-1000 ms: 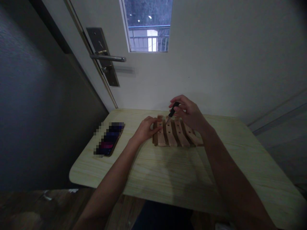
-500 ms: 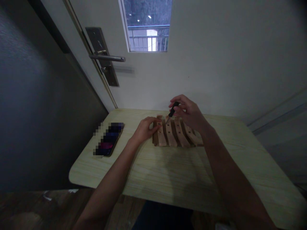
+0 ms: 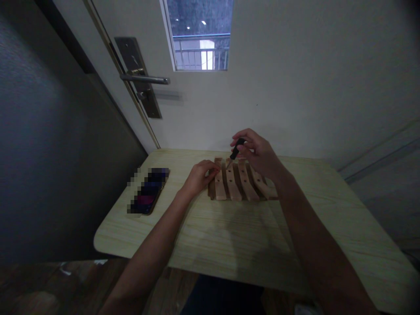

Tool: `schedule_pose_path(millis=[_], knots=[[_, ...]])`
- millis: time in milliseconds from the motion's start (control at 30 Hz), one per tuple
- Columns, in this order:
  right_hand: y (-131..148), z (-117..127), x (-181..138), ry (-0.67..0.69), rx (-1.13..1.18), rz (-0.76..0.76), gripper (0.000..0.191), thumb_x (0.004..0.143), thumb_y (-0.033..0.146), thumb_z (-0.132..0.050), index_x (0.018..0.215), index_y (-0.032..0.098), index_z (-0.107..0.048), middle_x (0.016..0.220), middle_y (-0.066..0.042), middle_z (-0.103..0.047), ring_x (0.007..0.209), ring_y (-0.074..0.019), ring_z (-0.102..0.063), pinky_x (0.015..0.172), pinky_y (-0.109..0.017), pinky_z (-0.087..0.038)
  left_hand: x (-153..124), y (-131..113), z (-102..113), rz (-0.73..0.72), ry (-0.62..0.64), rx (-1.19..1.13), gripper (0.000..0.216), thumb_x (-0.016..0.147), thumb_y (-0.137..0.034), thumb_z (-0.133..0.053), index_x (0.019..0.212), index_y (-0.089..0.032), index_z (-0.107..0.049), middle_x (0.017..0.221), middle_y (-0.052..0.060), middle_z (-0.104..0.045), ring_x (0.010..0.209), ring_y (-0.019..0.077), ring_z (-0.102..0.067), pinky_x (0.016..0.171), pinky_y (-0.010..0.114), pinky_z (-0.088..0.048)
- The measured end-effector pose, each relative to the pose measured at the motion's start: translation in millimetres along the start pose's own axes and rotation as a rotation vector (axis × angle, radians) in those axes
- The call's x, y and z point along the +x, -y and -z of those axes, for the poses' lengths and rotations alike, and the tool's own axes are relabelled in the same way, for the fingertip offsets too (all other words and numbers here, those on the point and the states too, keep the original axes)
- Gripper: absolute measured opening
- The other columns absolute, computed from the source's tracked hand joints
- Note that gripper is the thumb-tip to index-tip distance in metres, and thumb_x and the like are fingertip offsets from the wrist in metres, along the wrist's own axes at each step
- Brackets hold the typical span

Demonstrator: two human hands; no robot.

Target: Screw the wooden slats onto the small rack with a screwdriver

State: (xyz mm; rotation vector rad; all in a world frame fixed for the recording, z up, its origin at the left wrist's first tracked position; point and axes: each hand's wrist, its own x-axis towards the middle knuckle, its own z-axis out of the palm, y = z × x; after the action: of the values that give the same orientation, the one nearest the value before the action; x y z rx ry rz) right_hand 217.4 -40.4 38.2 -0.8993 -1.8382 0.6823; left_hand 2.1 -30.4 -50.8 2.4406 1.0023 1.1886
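Gripping a screwdriver (image 3: 235, 152) in the curled fingers of the right hand (image 3: 259, 153), just right of the frame's centre: black handle, thin shaft slanting down to the left, tip close by the second slat (touching or just above, hard to tell). Holding thumb and fingertips close together at the leftmost slat with the left hand (image 3: 198, 175); cannot tell about anything small pinched between. Under both, at the centre, a wooden rack (image 3: 233, 190), lying flat on the table (image 3: 203, 240). Made of pale, wavy slats, four in view, set side by side over darker wood, with gaps between and small round dark holes; partly hidden at its right end by the right arm. Below and around, streaky yellowish grain and a rounded corner at lower left. Farther left, a slim dark phone (image 3: 152, 188), partly pixelated. At upper left, a shiny metal door handle (image 3: 146, 79); at top centre, a rectangular window (image 3: 200, 39) in a plain whitish door (image 3: 278, 87).
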Motion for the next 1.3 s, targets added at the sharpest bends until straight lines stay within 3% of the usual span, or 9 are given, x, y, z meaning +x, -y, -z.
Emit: schedule_pose_path(millis=[133,267,467,733,1300], knots=[[0.3,-0.7,0.2,-0.004,0.004,0.008,0.019,0.088,0.037,-0.058,0.101,0.023,-0.054,0.094,-0.004,-0.064,0.088,-0.0174,-0.065,0.079,-0.038,-0.057,-0.4,-2.1,2.2,0.008,0.001,-0.011,0.01,0.089,-0.014,-0.062,0.093,-0.019,-0.069,0.091,0.005,-0.073,0.086,0.0175,-0.068,0.079,0.032,-0.054],[-0.9,-3.0,0.2,0.004,0.042,-0.013,0.02,0.088,0.036,-0.058,0.102,0.022,-0.053,0.096,-0.005,-0.064,0.088,-0.0174,-0.065,0.074,-0.035,-0.058,-0.7,-3.4,3.9,0.035,0.015,-0.016,0.01,0.087,-0.013,-0.063,0.094,-0.018,-0.069,0.092,0.005,-0.074,0.086,0.0179,-0.069,0.08,0.031,-0.054],[-4.1,-11.7,1.6,-0.03,0.026,0.105,0.014,0.089,0.028,-0.057,0.101,0.021,-0.054,0.094,-0.004,-0.066,0.09,-0.0161,-0.067,0.083,-0.036,-0.057,-1.0,-2.6,2.9,0.071,0.018,-0.023,0.011,0.087,-0.015,-0.064,0.096,-0.019,-0.068,0.093,0.004,-0.074,0.088,0.0178,-0.068,0.082,0.031,-0.052],[-3.3,-20.1,1.0,0.005,0.041,0.133,0.012,0.091,0.028,-0.056,0.1,0.02,-0.054,0.094,-0.004,-0.066,0.089,-0.0161,-0.066,0.082,-0.035,-0.055,-0.4,-4.9,4.3,0.128,0.021,-0.012,0.006,0.085,-0.017,-0.066,0.088,-0.019,-0.061,0.086,0.001,-0.069,0.081,0.0159,-0.065,0.078,0.029,-0.049],[-4.4,-20.3,0.8,0.031,0.005,0.137,0.011,0.091,0.028,-0.054,0.1,0.021,-0.053,0.094,-0.003,-0.065,0.084,-0.0151,-0.065,0.08,-0.033,-0.053,-0.4,-7.4,9.9,0.157,0.081,-0.059,0.036,0.074,-0.031,-0.081,0.102,-0.018,-0.062,0.102,0.005,-0.071,0.095,0.0202,-0.067,0.087,0.035,-0.051]])
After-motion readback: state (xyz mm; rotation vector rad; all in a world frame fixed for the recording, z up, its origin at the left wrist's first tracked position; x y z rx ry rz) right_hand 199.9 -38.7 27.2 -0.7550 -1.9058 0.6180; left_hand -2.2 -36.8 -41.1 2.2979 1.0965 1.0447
